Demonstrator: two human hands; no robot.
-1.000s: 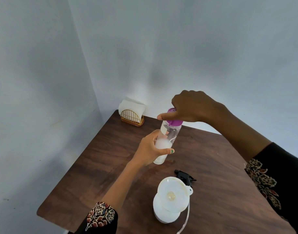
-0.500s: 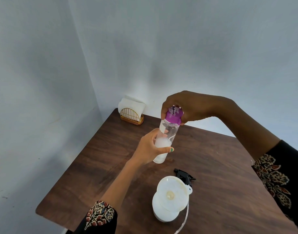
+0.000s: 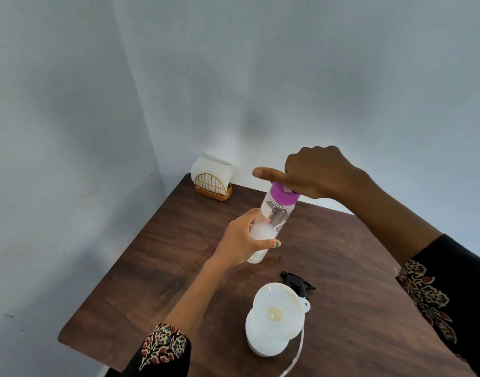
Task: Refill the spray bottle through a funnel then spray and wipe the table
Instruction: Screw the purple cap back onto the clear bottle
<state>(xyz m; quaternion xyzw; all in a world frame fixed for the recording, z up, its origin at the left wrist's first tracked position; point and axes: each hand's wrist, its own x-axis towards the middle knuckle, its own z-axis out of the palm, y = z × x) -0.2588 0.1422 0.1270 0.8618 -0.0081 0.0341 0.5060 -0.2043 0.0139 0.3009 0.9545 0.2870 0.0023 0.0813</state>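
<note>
My left hand [image 3: 244, 240] grips the lower body of a clear bottle [image 3: 274, 217] that holds white liquid and is tilted above the table. My right hand [image 3: 317, 172] is closed on its purple cap [image 3: 282, 195], index finger sticking out to the left. Nearer to me, a white funnel [image 3: 278, 311] sits in the mouth of a white spray bottle [image 3: 256, 341] that stands on the wooden table [image 3: 355, 268]. The black spray trigger head [image 3: 297, 282] lies on the table just behind the funnel, its white dip tube [image 3: 295, 357] trailing toward me.
A gold wire holder [image 3: 213, 186] with white napkins [image 3: 211, 167] stands at the table's far left corner against the wall. Grey walls close in on the left and behind. The table's left edge drops off near my left sleeve [image 3: 162, 349].
My right hand has twisted on the purple cap, going from fingers wrapped over it to the index finger pointing left again. The bottle stays in my left hand.
</note>
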